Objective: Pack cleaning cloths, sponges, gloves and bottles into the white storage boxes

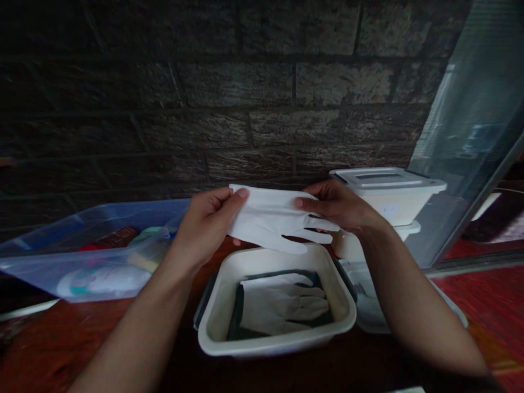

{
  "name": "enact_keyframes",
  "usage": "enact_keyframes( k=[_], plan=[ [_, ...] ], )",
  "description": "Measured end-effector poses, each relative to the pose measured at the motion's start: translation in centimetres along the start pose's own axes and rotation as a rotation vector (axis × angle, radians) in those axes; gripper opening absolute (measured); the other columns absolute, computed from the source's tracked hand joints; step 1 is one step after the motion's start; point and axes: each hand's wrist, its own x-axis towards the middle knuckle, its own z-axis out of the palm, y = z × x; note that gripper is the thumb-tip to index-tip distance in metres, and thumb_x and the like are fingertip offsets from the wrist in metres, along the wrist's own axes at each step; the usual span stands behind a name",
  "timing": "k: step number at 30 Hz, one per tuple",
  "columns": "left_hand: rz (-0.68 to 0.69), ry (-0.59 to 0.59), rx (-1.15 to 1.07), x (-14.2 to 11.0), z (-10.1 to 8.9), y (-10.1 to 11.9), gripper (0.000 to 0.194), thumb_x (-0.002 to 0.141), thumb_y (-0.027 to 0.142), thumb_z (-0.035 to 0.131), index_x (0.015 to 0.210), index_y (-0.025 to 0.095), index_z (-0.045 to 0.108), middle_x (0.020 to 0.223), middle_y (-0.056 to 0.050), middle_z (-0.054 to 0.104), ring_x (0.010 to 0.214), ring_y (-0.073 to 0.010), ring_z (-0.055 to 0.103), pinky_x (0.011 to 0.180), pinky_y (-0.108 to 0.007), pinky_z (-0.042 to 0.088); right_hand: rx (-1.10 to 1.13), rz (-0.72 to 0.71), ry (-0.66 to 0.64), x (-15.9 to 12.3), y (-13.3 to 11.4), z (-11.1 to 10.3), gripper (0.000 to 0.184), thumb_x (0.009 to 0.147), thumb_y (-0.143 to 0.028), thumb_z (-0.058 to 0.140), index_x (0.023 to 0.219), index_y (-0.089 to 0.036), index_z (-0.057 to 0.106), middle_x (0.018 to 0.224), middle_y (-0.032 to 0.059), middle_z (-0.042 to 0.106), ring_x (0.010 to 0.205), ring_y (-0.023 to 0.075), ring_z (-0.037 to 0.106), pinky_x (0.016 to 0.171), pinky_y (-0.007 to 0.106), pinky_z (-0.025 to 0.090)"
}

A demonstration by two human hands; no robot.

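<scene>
Both my hands hold one white cloth glove [272, 218] stretched flat in the air. My left hand [207, 224] pinches its cuff end with thumb on top. My right hand [338, 204] grips the palm part near the glove's fingers, which point right. Directly below sits an open white square container [216, 322]. Inside it lies another white glove [282, 305] on something dark.
A clear plastic bin [94, 245] with mixed items stands to the left. Stacked lidded white containers [388, 194] stand at the right, with a loose lid [368, 314] below them. A dark brick wall rises behind, a glass panel [470, 136] at the right. The surface is reddish-brown.
</scene>
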Motion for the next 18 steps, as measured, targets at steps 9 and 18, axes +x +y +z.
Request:
enact_keyframes(
  k=[9,18],
  plan=[
    [0.076,-0.112,0.111,0.9,-0.2,-0.9,0.021,0.086,0.030,0.073,0.071,0.016,0.073,0.055,-0.001,0.061,0.043,-0.0106,0.048,0.039,-0.017,0.035,-0.054,0.024,-0.014,0.0,0.0,-0.6,0.034,0.085,-0.049,0.077,0.087,-0.015,0.077,0.073,0.0006,0.071,0.057,0.0099,0.059,0.050,0.021,0.045],
    [-0.464,-0.125,0.095,1.7,-1.2,-1.8,0.009,0.079,0.007,0.078,0.086,0.012,0.078,0.056,-0.001,0.062,0.037,-0.0102,0.054,0.032,-0.013,0.032,-0.192,0.104,-0.009,0.3,0.9,-1.6,0.029,0.088,-0.043,0.076,0.092,-0.015,0.078,0.070,-0.0007,0.069,0.053,0.0058,0.057,0.046,0.017,0.040]
  ],
)
